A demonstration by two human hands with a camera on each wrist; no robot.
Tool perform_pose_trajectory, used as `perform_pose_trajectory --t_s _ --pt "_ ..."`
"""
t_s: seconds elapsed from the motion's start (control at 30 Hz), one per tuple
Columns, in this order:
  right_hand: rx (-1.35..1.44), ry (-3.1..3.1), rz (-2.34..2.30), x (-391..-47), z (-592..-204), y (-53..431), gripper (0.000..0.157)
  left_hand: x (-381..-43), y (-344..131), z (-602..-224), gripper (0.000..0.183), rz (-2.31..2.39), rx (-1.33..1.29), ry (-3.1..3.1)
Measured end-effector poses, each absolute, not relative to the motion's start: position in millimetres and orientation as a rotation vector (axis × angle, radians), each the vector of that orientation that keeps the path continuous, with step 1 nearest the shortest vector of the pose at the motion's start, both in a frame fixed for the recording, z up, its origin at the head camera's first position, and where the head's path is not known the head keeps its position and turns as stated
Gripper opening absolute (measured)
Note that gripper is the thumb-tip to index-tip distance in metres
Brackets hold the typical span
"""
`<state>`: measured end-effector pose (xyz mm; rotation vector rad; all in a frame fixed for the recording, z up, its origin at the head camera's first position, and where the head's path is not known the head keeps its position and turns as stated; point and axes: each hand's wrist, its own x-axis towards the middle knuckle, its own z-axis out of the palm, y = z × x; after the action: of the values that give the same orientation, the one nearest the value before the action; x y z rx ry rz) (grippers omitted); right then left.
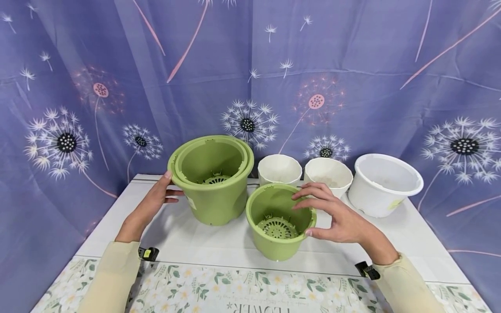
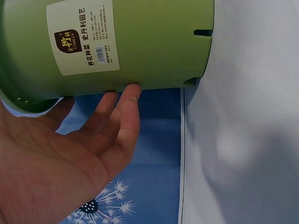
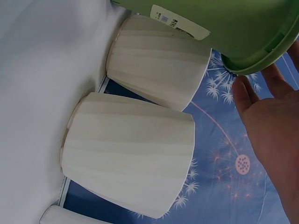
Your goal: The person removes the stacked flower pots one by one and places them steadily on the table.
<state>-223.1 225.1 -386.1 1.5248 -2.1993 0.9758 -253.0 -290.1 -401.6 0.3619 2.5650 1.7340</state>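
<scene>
In the head view, a large green pot (image 1: 221, 204) stands at left centre with a smaller green pot (image 1: 211, 158) nested inside. My left hand (image 1: 153, 204) is at its left side, thumb by the rim and relaxed fingers along the wall. The left wrist view shows fingertips (image 2: 133, 88) at the wall below a white label (image 2: 84, 37). Right of centre is another green pot (image 1: 274, 248) with a slotted bottom. My right hand (image 1: 336, 217) spreads over its right edge, thumb at the near rim, fingers loosely curved above the far rim.
Two white faceted pots (image 1: 279, 167) (image 1: 328, 171) stand behind the single green pot. A larger white round pot (image 1: 385, 198) is at the right. A purple dandelion curtain (image 1: 188, 100) hangs behind the white cloth-covered table (image 1: 195, 248), whose front strip is floral.
</scene>
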Motion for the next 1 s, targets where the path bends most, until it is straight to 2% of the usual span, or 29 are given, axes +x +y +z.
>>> perform_pose_trajectory --t_s 0.33,1.0 --pt "1.501 -2.117 0.991 -223.6 -381.5 219.1 0.048 -253.9 -290.6 -401.4 0.076 1.735 0.362 2.569" --pt "1.488 -2.048 1.012 -223.0 -373.6 209.8 0.041 -253.7 -289.6 -401.4 0.076 1.744 0.353 2.561"
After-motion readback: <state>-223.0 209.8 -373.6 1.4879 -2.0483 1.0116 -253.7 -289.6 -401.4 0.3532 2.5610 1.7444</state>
